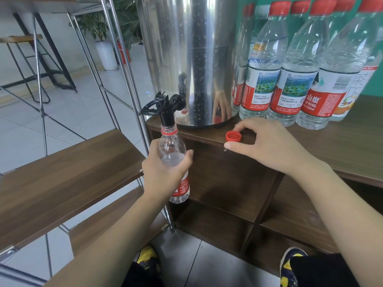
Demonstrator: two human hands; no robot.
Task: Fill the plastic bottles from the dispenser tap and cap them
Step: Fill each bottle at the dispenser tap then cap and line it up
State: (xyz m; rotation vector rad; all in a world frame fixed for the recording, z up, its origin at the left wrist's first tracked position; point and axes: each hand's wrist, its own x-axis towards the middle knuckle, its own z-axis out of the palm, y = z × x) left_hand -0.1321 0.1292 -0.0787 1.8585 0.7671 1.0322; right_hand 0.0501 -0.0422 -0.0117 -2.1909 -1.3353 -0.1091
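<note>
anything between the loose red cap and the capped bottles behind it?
Head view: only the right hand's fingers curl behind the red cap; otherwise bare shelf top up to the capped bottles.
</note>
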